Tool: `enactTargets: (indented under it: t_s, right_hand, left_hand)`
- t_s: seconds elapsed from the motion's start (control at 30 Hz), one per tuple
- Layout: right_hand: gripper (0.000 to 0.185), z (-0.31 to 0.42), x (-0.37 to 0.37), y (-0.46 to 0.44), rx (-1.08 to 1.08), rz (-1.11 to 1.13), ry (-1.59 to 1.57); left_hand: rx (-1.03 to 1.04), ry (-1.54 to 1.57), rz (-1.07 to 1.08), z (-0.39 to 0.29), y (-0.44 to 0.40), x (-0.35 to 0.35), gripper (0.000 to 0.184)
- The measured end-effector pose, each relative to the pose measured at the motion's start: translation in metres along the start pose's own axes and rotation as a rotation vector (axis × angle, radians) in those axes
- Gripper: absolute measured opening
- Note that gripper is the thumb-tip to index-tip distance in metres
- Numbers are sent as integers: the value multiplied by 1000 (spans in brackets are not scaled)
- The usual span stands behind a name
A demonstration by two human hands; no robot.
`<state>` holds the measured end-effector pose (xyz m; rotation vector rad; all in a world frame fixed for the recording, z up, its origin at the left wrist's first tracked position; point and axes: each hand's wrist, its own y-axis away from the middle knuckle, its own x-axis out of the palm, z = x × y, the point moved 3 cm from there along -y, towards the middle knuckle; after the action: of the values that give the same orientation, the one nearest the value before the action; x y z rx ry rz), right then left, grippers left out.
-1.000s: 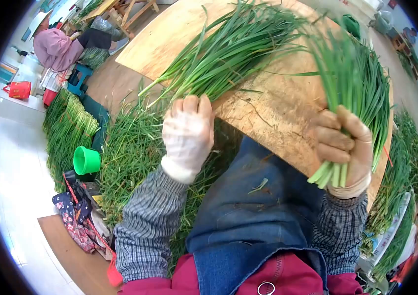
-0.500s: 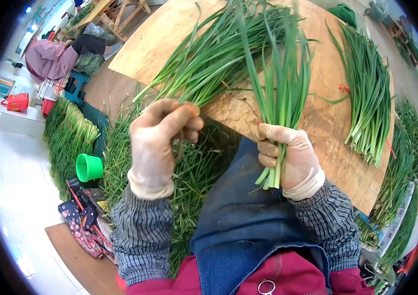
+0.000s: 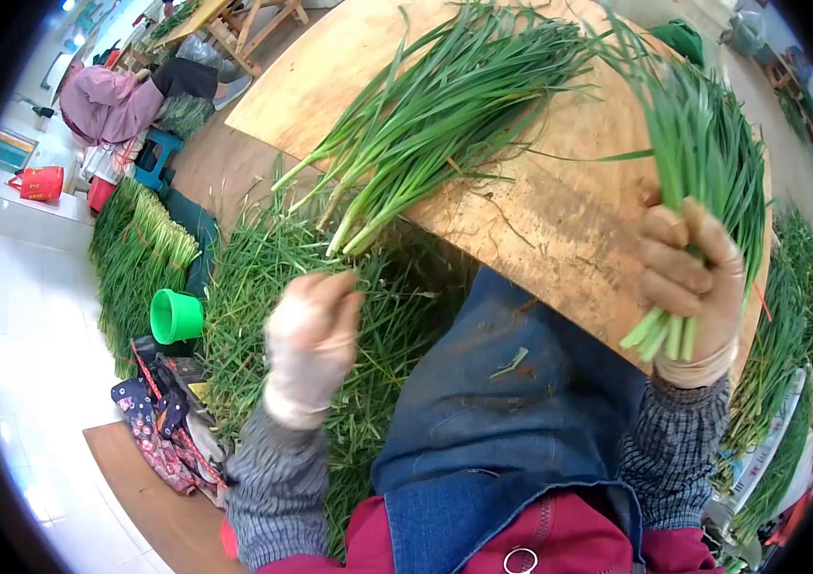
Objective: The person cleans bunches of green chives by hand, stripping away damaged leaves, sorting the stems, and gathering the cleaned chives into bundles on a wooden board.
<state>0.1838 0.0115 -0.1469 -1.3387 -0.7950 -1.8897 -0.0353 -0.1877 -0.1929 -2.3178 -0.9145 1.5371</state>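
My right hand [image 3: 693, 277], in a pale glove, is wrapped round a bunch of green leafy stalks [image 3: 679, 158] over the right side of the wooden board [image 3: 560, 230]. The cut pale ends stick out below the fist, and the leaves overlap a second pile [image 3: 746, 182] on the board. A loose heap of long green stalks [image 3: 464, 105] lies across the upper left of the board, its pale ends past the edge. Just below those ends is my gloved left hand [image 3: 316, 325], blurred, fingers drawn together; whether it pinches anything is too small to tell.
Loose green trimmings [image 3: 253, 306] fill the space left of my lap. Beyond them are a green bucket [image 3: 176, 317], bundled stalks [image 3: 139, 258] and a blue stool [image 3: 156, 158] near a seated person [image 3: 105, 100]. More greens [image 3: 789, 316] lie at the right.
My right hand has carried its bunch from the middle to the right, over the second pile. My left hand has moved down, away from the heap's stalk ends.
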Motion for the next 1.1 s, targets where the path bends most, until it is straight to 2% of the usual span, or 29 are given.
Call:
enactTargets:
  t_s: [0.03,0.07,0.13,0.23,0.3,0.37,0.4,0.47,0.57,0.6,0.63,0.73,0.77,0.83,0.9,0.97,1.03,1.1]
  right_hand:
    - [21,8,12,1,6,55,2]
    - [26,18,18,-2,43,145,32]
    - [29,32,33,-7,39,201,128]
    - [30,70,72,-23,35,259,323]
    - [32,105,89,-45,90,341,368]
    - [39,147,88,-76,208,458,324]
    - [50,161,74,-97,250,474,245]
    - [48,136,61,-105,125,431,342]
    - [34,78,13,-83,-162,-25,669]
    - [15,58,3,-67,-149,-184,716]
    - [14,43,-11,-55,-138,-317,566]
    - [14,17,-59,-22,2,-541,429]
    - [14,10,-74,-18,35,-509,339]
    - [12,-4,-85,-4,75,-562,258]
    - [12,-12,-89,0,94,-561,297]
    - [13,-15,-88,1,94,-584,364]
    - [15,-14,-77,3,77,-634,460]
    - [21,-11,-73,10,125,-615,615]
  left_hand:
    - [81,12,-28,-17,-17,14,20]
    - [142,-4,-71,-27,-30,31,23]
    - [260,-113,-16,-45,-58,59,35]
    - [368,-640,52,-43,-87,93,37]
    - [402,-731,54,-34,-100,95,32]
    - [409,-453,73,-19,-109,98,12]
    - [354,-291,82,-17,-114,93,9]
    - [169,37,121,-12,-124,84,7]
    - [-46,370,104,-2,-139,75,9]
    - [-175,520,147,-6,-145,64,9]
    - [-162,549,86,-4,-150,52,11]
    - [-339,636,-8,-8,-147,-4,11]
    - [-412,707,-49,-2,-138,-19,11]
    - [-350,742,-158,12,-119,-49,17]
    - [-327,897,-157,39,-92,-81,20]
    - [-345,880,-92,66,-56,-111,16]
    - [-642,177,37,92,-19,-124,14]
    - [-290,-663,204,114,10,-110,15]
